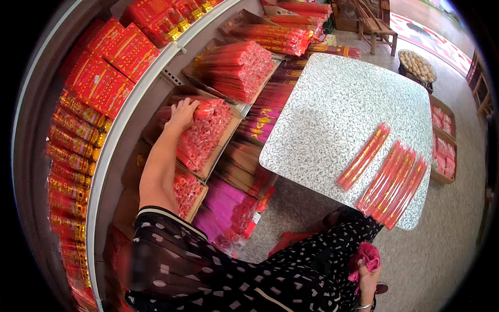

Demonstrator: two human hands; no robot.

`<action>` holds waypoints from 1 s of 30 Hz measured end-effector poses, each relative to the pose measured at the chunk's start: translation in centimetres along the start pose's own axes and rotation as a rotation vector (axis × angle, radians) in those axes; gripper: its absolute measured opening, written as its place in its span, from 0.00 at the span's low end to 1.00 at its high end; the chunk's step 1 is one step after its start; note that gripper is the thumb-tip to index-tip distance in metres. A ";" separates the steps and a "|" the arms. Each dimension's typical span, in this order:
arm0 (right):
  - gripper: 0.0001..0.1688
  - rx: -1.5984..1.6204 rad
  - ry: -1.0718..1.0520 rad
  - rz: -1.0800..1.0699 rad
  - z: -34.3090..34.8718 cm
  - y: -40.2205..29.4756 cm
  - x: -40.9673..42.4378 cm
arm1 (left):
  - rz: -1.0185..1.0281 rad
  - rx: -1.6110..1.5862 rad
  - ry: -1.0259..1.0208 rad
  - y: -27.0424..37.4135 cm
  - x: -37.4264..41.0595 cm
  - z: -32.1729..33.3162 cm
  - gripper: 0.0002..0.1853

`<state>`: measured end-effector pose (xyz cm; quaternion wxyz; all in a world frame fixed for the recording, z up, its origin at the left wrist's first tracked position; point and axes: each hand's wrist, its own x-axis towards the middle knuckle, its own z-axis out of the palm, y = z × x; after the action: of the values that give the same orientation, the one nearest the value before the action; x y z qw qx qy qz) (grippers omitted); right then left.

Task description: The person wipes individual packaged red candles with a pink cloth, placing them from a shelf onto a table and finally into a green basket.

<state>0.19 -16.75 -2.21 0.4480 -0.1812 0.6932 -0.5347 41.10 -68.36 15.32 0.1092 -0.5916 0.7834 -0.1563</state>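
My left hand [183,113] lies on the top of a stack of red, plastic-wrapped stick bundles [206,136] in an open cardboard box on the shelf. Its fingertips curl down among the wrappers, and whether they grip a bundle is hidden. Low at the right, my right hand [367,275] clutches a crumpled pink cloth [366,255] beside my leg. Several long red packs [393,179] with gold print, in clear plastic, lie on the speckled white table [351,101]. One pack [364,156] lies a little apart, to the left of the others.
More boxed red bundles [241,70] fill the shelf, with magenta packs [226,206] below. Red gift boxes [105,66] sit on the upper shelf, behind its pale edge [117,136]. Beyond the table stand a basket of egg-like items [417,64], cartons [444,156] and a wooden chair [376,31].
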 end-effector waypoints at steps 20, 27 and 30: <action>0.21 -0.058 -0.017 0.086 1.9 -0.6 0.4 | -0.258 -0.441 -0.153 -3.1 3.2 4.2 0.48; 0.20 0.103 -0.040 0.013 0.6 2.1 0.6 | -0.266 -0.311 0.061 -2.5 3.5 4.9 0.34; 0.21 0.131 -0.015 0.078 0.6 0.7 0.5 | -0.029 -0.377 0.415 5.7 1.9 2.2 0.26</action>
<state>0.57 -17.22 -3.02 0.4847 -0.1282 0.6599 -0.5597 36.29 -69.02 11.23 -0.1676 -0.5679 0.7957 -0.1272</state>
